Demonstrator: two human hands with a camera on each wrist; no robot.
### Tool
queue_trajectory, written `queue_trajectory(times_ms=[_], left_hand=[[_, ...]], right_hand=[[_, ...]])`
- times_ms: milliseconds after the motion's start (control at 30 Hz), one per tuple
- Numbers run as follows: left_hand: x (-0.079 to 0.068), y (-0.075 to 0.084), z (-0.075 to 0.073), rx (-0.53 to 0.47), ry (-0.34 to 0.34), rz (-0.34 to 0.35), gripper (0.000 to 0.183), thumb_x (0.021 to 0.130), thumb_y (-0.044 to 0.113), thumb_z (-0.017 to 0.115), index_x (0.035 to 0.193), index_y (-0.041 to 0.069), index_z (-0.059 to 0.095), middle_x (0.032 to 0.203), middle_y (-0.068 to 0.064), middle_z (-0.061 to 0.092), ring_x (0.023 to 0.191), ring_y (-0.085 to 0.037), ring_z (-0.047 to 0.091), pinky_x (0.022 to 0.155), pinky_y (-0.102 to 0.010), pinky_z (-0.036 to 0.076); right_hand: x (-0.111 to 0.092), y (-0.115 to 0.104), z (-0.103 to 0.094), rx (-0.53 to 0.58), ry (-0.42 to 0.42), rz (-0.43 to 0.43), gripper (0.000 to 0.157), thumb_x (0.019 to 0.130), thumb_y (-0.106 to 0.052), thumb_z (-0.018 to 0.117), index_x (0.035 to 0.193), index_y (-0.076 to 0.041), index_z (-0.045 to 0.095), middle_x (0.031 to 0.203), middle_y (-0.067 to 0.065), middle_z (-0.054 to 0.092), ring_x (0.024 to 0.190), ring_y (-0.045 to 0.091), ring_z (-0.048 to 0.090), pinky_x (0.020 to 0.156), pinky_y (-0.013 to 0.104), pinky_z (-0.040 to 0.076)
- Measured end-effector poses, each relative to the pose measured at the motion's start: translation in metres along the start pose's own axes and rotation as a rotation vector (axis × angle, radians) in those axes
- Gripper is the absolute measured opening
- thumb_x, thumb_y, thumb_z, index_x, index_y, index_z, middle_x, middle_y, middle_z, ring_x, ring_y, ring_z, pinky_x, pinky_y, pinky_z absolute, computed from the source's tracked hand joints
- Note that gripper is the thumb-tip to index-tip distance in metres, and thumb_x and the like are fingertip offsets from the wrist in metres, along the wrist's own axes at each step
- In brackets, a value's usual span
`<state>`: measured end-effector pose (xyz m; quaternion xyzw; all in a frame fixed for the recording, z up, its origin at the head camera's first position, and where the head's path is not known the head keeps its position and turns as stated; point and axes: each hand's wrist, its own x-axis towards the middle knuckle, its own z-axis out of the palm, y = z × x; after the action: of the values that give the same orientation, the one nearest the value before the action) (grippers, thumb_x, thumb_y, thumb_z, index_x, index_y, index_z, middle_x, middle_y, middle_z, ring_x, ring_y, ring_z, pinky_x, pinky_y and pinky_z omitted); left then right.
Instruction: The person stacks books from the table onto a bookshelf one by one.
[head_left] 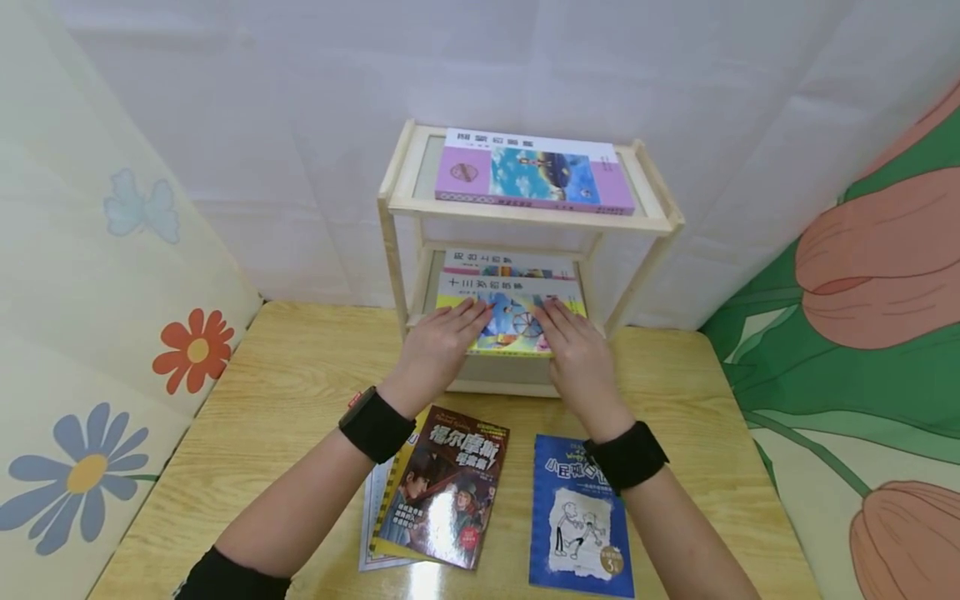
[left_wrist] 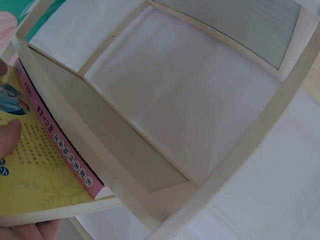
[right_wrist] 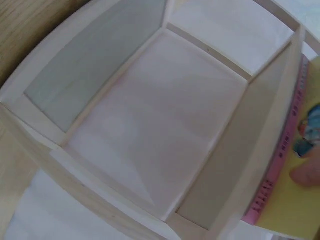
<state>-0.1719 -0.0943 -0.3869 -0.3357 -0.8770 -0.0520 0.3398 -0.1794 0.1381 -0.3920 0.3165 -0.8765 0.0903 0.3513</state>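
Both hands hold a yellow-and-white book [head_left: 517, 321] over the lower tier of a small wooden rack [head_left: 390, 258]. My left hand [head_left: 444, 342] grips its left side, fingers on the front cover; in the left wrist view, the thumb [left_wrist: 9, 137] lies against the yellow back cover. On the right side my right hand [head_left: 583, 358] grips likewise, its thumb [right_wrist: 307, 170] on the back in the right wrist view. Behind it, a pink-and-white book [head_left: 510, 263] lies on that tier, partly covered. Its pink spine [left_wrist: 60, 137] shows between the rack and the yellow book.
A purple-and-white book [head_left: 536, 171] lies on the rack's top tier. Nearer on the wooden table [head_left: 300, 358], a brown comic-style book [head_left: 446, 492] overlaps others at left, and a blue book [head_left: 581, 525] lies under the right forearm. A white cloth hangs behind the rack.
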Motion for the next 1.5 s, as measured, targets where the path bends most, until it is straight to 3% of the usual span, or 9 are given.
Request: queue_trajectory(times_ms=[67,167,267,367,533,767,1000,1133,1500], left_hand=[[0.0,-0.001,-0.001,-0.021,-0.025,0.001,0.047,0.081,-0.001,0.066,0.127,0.006,0.058,0.124,-0.009,0.057,0.115,-0.022,0.051,0.091,-0.037,0.045],[0.001,-0.003,-0.005,-0.049,-0.059,0.01,0.055,0.078,0.02,0.074,0.128,0.005,0.057,0.125,-0.01,0.056,0.117,-0.023,0.05,0.092,-0.036,0.044],[0.001,-0.006,-0.007,-0.078,-0.073,0.028,0.074,0.072,0.049,0.071,0.128,0.003,0.057,0.126,-0.012,0.055,0.117,-0.025,0.049,0.092,-0.036,0.044],[0.001,-0.007,-0.009,-0.102,-0.071,0.039,0.078,0.075,0.06,0.061,0.128,0.002,0.057,0.126,-0.013,0.054,0.117,-0.027,0.049,0.091,-0.036,0.045],[-0.001,-0.008,-0.007,-0.119,-0.075,0.04,0.067,0.086,0.053,0.053,0.129,0.002,0.055,0.128,-0.014,0.052,0.118,-0.028,0.047,0.093,-0.039,0.044],[0.001,-0.008,-0.004,-0.098,-0.116,0.033,0.065,0.094,0.052,0.041,0.133,0.002,0.051,0.133,-0.015,0.048,0.124,-0.028,0.041,0.097,-0.042,0.039],[0.007,-0.011,-0.007,-0.12,-0.272,0.0,0.06,0.097,0.043,0.043,0.14,0.001,0.041,0.141,-0.015,0.038,0.131,-0.028,0.03,0.104,-0.044,0.03],[0.013,-0.016,-0.005,-0.128,-0.341,-0.011,0.059,0.099,0.042,0.039,0.142,0.002,0.038,0.144,-0.014,0.034,0.133,-0.028,0.026,0.106,-0.044,0.025],[0.024,-0.033,0.007,-0.148,-0.386,-0.039,0.058,0.1,0.042,0.035,0.143,0.004,0.035,0.146,-0.014,0.032,0.134,-0.026,0.024,0.107,-0.044,0.023]], right_hand=[[0.001,0.001,-0.003,0.013,-0.049,0.002,0.059,0.07,0.016,0.048,0.125,-0.002,0.058,0.128,0.015,0.053,0.12,0.027,0.047,0.096,0.042,0.04],[0.001,0.004,-0.009,0.028,-0.149,-0.002,0.061,0.072,0.009,0.058,0.132,-0.002,0.053,0.134,0.015,0.048,0.124,0.027,0.041,0.1,0.042,0.036],[0.0,0.007,-0.015,0.048,-0.232,-0.027,0.065,0.079,-0.015,0.07,0.138,-0.003,0.046,0.14,0.016,0.041,0.128,0.028,0.035,0.103,0.044,0.031],[-0.001,0.011,-0.019,0.094,-0.266,-0.063,0.076,0.081,-0.038,0.068,0.141,-0.002,0.04,0.143,0.019,0.036,0.131,0.03,0.03,0.104,0.046,0.029],[-0.003,0.015,-0.019,0.163,-0.263,-0.088,0.071,0.092,-0.051,0.046,0.142,-0.002,0.038,0.144,0.02,0.033,0.132,0.03,0.028,0.104,0.048,0.027],[0.0,0.021,-0.014,0.161,-0.254,-0.113,0.067,0.092,-0.043,0.051,0.141,0.0,0.039,0.144,0.021,0.033,0.131,0.032,0.029,0.104,0.049,0.027],[0.006,0.024,-0.016,0.163,-0.333,-0.083,0.064,0.095,-0.041,0.047,0.143,0.0,0.035,0.146,0.021,0.029,0.134,0.031,0.024,0.107,0.047,0.023],[0.01,0.029,-0.012,0.168,-0.355,-0.068,0.067,0.098,-0.05,0.031,0.143,0.0,0.036,0.146,0.02,0.029,0.133,0.032,0.024,0.107,0.047,0.022],[0.026,0.039,-0.001,0.17,-0.393,-0.017,0.064,0.097,-0.045,0.042,0.144,-0.003,0.035,0.147,0.019,0.028,0.134,0.03,0.024,0.108,0.046,0.021]])
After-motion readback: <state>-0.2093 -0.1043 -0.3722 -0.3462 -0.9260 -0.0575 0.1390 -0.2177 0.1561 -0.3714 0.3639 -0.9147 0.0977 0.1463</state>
